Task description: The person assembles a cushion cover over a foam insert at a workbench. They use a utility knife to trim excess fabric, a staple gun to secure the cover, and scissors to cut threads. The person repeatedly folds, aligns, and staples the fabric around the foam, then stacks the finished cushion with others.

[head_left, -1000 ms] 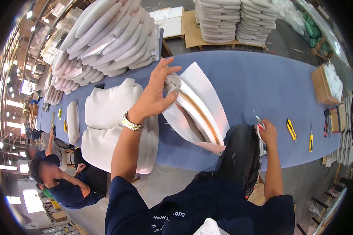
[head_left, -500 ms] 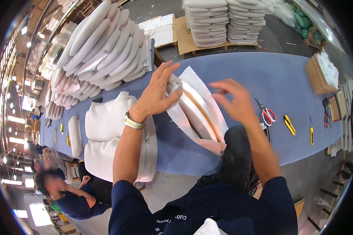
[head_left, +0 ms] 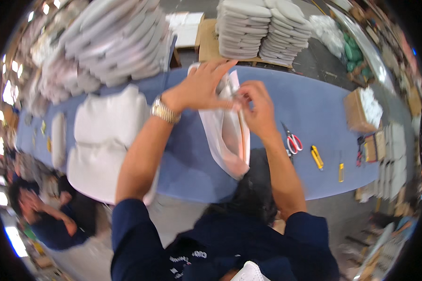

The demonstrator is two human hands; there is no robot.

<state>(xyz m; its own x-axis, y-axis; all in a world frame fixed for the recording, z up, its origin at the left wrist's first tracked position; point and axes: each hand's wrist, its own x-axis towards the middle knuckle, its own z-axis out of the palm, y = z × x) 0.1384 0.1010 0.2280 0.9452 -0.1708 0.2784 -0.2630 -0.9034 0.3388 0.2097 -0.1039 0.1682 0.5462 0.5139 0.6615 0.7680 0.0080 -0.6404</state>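
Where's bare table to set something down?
Widest bare blue table: between the right hand, the cardboard box and the red-handled scissors. Smaller patch between the white cushions and the white cover both hands grip. Left end is crowded.

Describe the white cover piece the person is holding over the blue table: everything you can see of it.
The white cover piece looks like thin, limp fabric or film, whitish and partly translucent, with a tan strip running lengthwise along its inside. It lies lengthwise on the blue table, its near end reaching the table's front edge. The left hand grips its far end from above; the right hand pinches its edge beside it. Motion blur hides finer detail.
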